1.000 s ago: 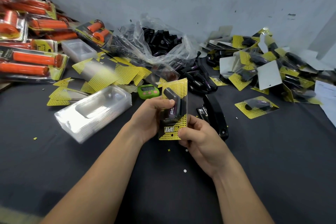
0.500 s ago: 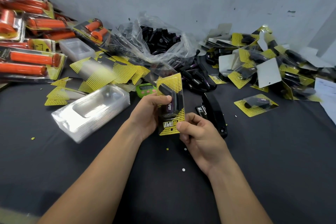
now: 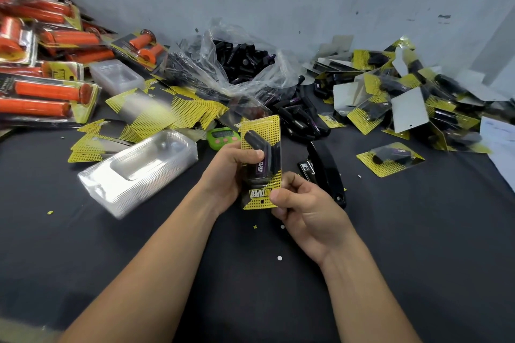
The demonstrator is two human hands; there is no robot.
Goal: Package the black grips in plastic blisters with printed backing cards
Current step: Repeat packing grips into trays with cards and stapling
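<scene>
I hold one blister pack (image 3: 262,159) upright above the dark table: a yellow and black backing card with black grips under clear plastic. My left hand (image 3: 228,172) grips its left edge, thumb across the blister. My right hand (image 3: 303,206) pinches its lower right corner. A stack of clear blisters (image 3: 136,172) lies to the left. Loose yellow backing cards (image 3: 156,114) spread behind it. A clear bag of black grips (image 3: 242,61) sits at the back. A black stapler (image 3: 326,172) lies just right of the pack.
Packs of orange grips (image 3: 41,64) pile up at the far left. Finished yellow packs (image 3: 404,92) heap at the back right, one pack (image 3: 390,159) lying apart. A green timer (image 3: 223,138) sits behind my left hand. A grey wall closes the back.
Both hands and the pack have shifted slightly; my right thumb has moved onto the card's lower right corner. Nothing was let go.
</scene>
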